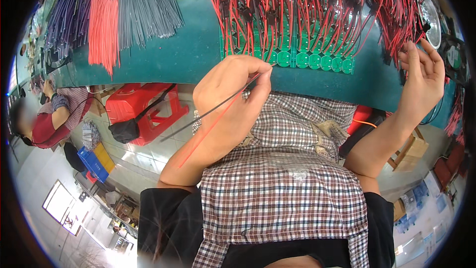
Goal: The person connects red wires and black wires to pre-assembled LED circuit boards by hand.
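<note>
My left hand [230, 101] pinches a red wire [208, 135] and a black wire [196, 119] between thumb and forefinger. Their long ends trail down to the left across my hand and forearm. The pinched tips are just in front of a green circuit board panel [321, 62] with rows of round boards. Red and black wires [270, 0] with black connectors lie over the panel's far part. To the right, my right hand [421, 74] has its thumb and forefinger close together against a hanging bundle of red and black wires [396, 25]; anything between the fingertips is hidden.
Purple [69, 15], red [103, 32] and grey wire bundles [148, 7] lie on the green tabletop [163, 64] at far left. A round clear dish [430, 20] is at the far right. Red stools [141, 106] stand below, and another person [54, 114] sits at left.
</note>
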Demonstrator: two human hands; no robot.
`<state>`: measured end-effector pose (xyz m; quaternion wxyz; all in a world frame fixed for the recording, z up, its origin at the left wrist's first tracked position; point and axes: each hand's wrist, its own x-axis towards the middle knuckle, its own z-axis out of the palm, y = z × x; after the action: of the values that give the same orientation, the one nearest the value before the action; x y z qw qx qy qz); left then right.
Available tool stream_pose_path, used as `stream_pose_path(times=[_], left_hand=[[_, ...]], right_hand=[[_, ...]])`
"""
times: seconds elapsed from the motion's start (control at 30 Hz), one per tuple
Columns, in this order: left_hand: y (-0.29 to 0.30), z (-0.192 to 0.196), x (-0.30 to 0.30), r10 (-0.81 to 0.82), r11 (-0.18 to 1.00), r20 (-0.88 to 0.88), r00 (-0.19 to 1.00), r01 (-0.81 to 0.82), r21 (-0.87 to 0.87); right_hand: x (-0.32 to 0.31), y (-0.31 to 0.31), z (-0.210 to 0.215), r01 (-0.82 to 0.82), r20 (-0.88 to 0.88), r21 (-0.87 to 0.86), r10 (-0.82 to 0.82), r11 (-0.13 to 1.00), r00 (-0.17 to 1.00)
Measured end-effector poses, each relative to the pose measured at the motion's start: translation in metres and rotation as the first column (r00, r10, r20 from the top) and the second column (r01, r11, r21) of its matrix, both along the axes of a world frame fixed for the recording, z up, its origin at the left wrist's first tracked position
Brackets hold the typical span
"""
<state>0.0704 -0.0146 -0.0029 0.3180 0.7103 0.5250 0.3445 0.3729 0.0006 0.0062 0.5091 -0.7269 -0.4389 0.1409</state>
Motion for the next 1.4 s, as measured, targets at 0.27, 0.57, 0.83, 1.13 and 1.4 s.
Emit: stream_pose_path(times=[0.27, 0.57, 0.83, 1.13, 1.4], left_hand=[[0.002, -0.007, 0.003, 0.028, 0.992, -0.021, 0.999, -0.025, 0.12], [-0.001, -0.001, 0.006, 0.055, 0.998, -0.061, 0.997, -0.053, 0.022], [0.001, 0.002, 0.014, 0.09, 0.996, -0.055, 0.994, -0.091, -0.011], [0.001, 0.003, 0.019, 0.136, 0.988, -0.1, 0.986, -0.142, -0.066], [0.001, 0.001, 0.021, 0.14, 0.989, -0.1, 0.985, -0.143, -0.03]], right_hand=[[-0.004, -0.002, 0.006, 0.036, 0.018, 0.07, -0.037, 0.997, 0.999], [-0.009, -0.007, 0.011, 0.078, 0.082, -0.065, -0.073, 0.995, 0.994], [-0.014, -0.007, 0.014, 0.068, 0.046, -0.029, -0.066, 0.997, 0.997], [-0.017, -0.008, 0.015, 0.045, 0.039, -0.008, -0.045, 0.999, 0.998], [-0.024, -0.008, 0.017, 0.02, 0.013, 0.03, -0.021, 0.999, 1.0]])
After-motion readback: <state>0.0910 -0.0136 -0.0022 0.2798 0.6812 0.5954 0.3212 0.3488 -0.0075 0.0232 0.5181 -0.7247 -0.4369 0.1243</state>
